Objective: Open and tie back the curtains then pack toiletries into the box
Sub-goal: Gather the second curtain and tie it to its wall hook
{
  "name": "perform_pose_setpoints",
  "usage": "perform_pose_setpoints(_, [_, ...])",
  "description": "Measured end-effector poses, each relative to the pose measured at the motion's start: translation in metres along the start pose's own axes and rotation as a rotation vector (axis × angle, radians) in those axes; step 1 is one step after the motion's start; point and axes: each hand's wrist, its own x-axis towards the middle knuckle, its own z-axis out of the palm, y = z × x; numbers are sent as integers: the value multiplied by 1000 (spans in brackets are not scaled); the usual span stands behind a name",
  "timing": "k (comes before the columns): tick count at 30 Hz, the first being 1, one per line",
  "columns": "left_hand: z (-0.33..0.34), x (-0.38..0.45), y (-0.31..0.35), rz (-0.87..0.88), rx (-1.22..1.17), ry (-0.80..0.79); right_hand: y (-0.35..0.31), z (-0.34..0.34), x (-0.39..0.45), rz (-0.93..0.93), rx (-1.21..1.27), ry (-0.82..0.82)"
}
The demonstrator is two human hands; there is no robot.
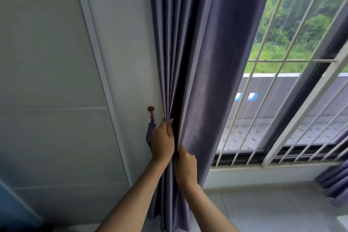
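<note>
Head view has the purple curtain (197, 62) bunched beside the wall, left hand (162, 141) clenched on its pleats, right hand (185, 164) pinching a fold below; keep the folds tight and loop the tieback (150, 133) hanging from the hook (151, 109).

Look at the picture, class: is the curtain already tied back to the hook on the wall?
No: the curtain hangs loose, gathered by both hands, and the tie dangles from the hook.
</note>
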Motion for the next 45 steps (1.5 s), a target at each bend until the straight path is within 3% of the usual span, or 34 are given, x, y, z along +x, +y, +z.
perform_pose_setpoints(7, [-2,-7,21,-81,-101,-37,-3,3,1,16,-58,-9])
perform_pose_setpoints(25, [-10,-17,22,109,-15,-156,0,5,3,15,-177,13])
perform_pose_setpoints(33, [-5,-12,12,158,97,-280,5,2,4,12,-205,46])
perform_pose_setpoints(38, [-5,-11,12,178,125,-320,7,-2,3,-41,-145,35])
perform_pose_setpoints(41, [-5,-8,11,158,137,-334,8,-9,-1,-84,29,-41])
perform_pose_setpoints(43, [-6,-5,10,159,173,-353,8,-23,2,-99,48,15])
perform_pose_setpoints(45, [-8,-1,10,162,181,-378,0,-51,24,-152,49,249])
